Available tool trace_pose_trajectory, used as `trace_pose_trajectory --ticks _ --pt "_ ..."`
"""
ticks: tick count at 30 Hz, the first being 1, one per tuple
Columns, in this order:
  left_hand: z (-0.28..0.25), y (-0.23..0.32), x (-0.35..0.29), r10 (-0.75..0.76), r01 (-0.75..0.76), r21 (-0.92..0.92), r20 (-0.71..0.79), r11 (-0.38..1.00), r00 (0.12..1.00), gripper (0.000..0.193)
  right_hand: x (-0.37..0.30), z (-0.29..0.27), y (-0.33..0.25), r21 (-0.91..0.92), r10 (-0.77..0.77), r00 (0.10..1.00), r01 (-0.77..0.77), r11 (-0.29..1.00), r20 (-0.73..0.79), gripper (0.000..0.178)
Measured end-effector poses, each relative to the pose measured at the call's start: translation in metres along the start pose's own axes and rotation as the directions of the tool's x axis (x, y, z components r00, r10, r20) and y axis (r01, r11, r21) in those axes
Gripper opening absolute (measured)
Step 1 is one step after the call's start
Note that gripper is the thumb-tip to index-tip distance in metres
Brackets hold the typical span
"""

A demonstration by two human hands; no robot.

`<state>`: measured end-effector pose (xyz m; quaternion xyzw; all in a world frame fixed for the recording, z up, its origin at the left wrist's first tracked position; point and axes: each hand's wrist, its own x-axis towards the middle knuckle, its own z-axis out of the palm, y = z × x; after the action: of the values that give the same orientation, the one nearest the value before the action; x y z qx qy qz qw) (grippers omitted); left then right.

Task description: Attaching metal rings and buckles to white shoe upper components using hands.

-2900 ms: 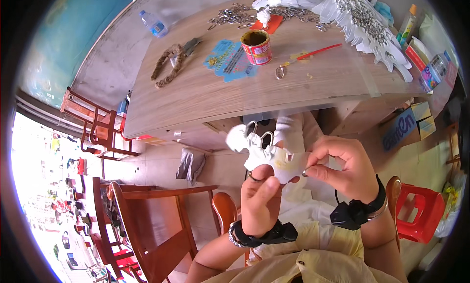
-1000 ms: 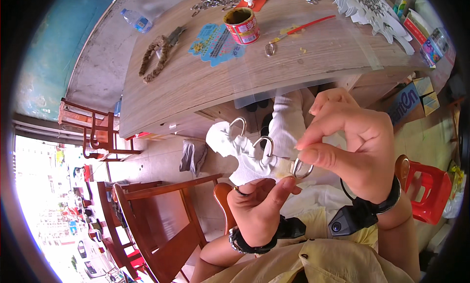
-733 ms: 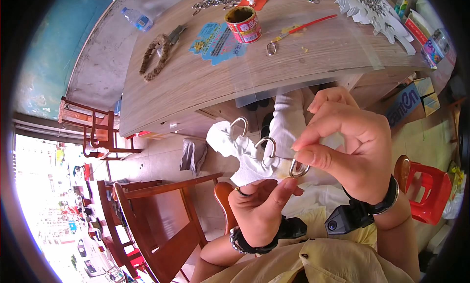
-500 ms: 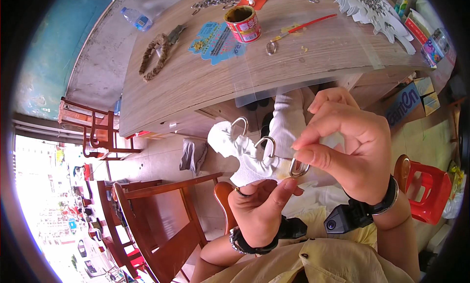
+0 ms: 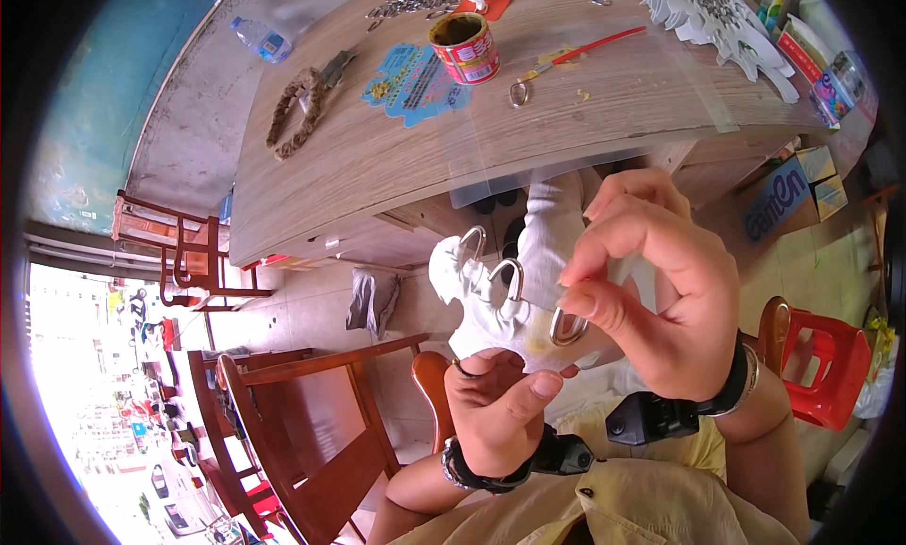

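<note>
In front of the near edge of the table (image 5: 377, 158), the left hand (image 5: 495, 422) held the white cloth (image 5: 486, 323) by its lower edge in curled fingers, while thumb and forefinger of the right hand (image 5: 665, 342) pinched a metal ring (image 5: 567, 341) near a yellowish patch. A flat cloth and a light, level pinch seemed the surest handling. Back from that edge, a red tin (image 5: 467, 59) and a blue card (image 5: 412, 90) bore print; below the right corner, a carton (image 5: 779, 205) showed large lettering.
</note>
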<state>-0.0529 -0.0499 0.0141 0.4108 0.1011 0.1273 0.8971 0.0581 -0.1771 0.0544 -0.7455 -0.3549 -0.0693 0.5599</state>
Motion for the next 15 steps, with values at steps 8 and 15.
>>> trace_pose_trajectory --ticks 8,15 --pt "0.004 0.003 0.006 -0.042 0.043 0.014 -0.071 0.999 0.997 0.046 -0.006 0.01 0.005 0.011 -0.01 1.0 0.01 1.0 0.011 0.017" --pt "0.003 0.004 0.009 -0.097 0.097 0.003 -0.075 0.995 0.992 0.047 -0.011 0.018 0.012 0.181 0.009 1.0 -0.009 0.983 0.001 0.015"
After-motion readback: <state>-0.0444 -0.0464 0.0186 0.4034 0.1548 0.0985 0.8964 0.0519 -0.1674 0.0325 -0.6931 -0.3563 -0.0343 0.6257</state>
